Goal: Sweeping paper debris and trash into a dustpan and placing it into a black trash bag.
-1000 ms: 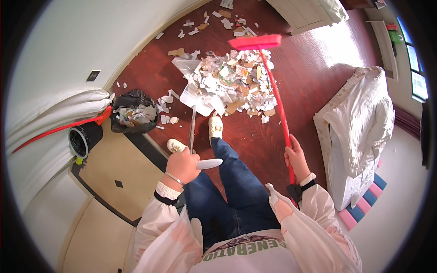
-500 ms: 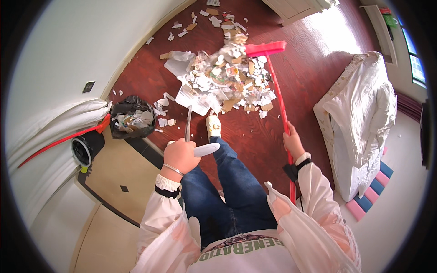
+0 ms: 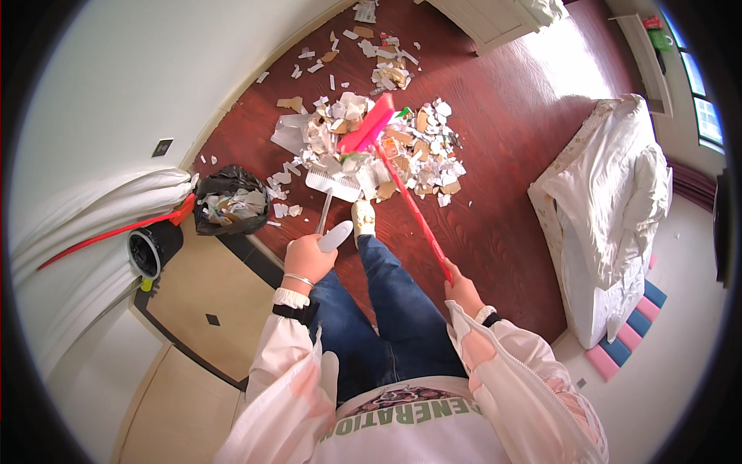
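My left hand is closed round the handle of a white dustpan, whose pan lies on the floor at the near edge of a heap of scraps. My right hand grips the red pole of a broom. The broom's pink-red head rests across the scrap heap, tilted, beyond the dustpan. White paper bits, brown cardboard pieces and clear plastic make up the heap. It covers part of the pan.
A black trash bag full of scraps stands at the left, beside a dark bucket and another red pole. Loose scraps lie farther off along the wall. At right stands a bed with white bedding; a pale cabinet is at the back.
The broom head has swung left and nearer, from the heap's far right edge onto its middle. My right hand has come down and left. Scraps have shifted toward the dustpan.
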A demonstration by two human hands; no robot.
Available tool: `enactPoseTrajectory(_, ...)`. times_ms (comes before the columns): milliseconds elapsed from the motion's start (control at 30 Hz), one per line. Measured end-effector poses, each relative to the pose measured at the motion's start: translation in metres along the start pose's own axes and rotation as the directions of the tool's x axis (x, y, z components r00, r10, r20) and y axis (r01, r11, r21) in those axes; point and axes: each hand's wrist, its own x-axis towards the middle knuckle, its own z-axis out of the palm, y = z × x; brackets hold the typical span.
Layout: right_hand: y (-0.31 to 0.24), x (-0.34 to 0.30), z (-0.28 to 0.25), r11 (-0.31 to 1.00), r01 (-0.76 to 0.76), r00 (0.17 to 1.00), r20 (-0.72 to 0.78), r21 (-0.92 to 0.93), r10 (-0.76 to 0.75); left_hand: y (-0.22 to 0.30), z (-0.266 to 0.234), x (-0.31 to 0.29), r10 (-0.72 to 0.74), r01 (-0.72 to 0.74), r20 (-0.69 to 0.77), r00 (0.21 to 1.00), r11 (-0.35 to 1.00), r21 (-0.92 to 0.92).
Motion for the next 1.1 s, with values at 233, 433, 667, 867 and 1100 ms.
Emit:
enactPoseTrajectory(233,-0.015,-0.023,-0.021,0.999,0.000,0.998,-0.061,0.034,0.002,-0.002,-0.001,-0.006,-0.104,0.123,0.139,0.985,0.984,-0.131)
enactPoseTrajectory(433,-0.029,-0.037,-0.045,0.988,0.099,0.988,-0.132,0.120,-0.083,-0.016,0.021,-0.041,-0.094,0.097,0.029,0.995,0.992,-0.086)
enactPoseTrajectory(667,-0.069,-0.027,-0.055,0.965,0.191,0.981,0.005,0.177,-0.195,-0.020,0.019,-0.082,-0.115,0.115,0.004,0.993,0.992,-0.043)
enactPoseTrajectory(867,-0.085,-0.031,-0.055,0.965,0.241,0.965,0.084,0.102,-0.250,-0.026,0.000,-0.111,-0.125,0.120,-0.049,0.991,0.989,-0.090)
enactPoseTrajectory(1100,-0.074,-0.033,-0.063,0.932,0.362,0.930,0.058,0.015,-0.363,-0.031,-0.004,-0.143,-0.106,0.088,-0.182,0.978,0.991,-0.103)
